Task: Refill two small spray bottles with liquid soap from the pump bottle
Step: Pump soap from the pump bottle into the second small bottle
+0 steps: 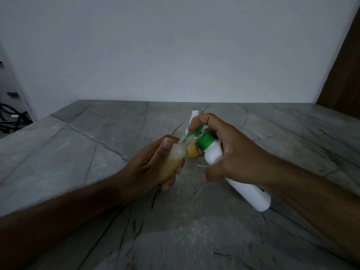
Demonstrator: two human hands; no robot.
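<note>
Grey veined tabletop (78, 152) under both our forearms, pale wall behind. Largest task item: the white pump bottle (233, 172), tilted, base low toward our right and green collar up toward centre; its long axis runs from lower right to upper left. Our right hand (233, 152) wraps the fingers round its neck, forefinger on top of the green pump head (196, 131). The spout points left and down, its tip right at the open mouth of the small clear bottle (171, 162). Our left hand (155, 164) grips that bottle, fingers curled round the body, thumb up its side; it leans mouth-first toward the spout, above the tabletop. So the target lies just left of our right-hand fingers, axes meeting nose to nose. It holds yellowish liquid in the lower part, foam near the neck. Behind, a second small bottle (191, 151) with yellow contents stands on the tabletop, mostly hidden.
</note>
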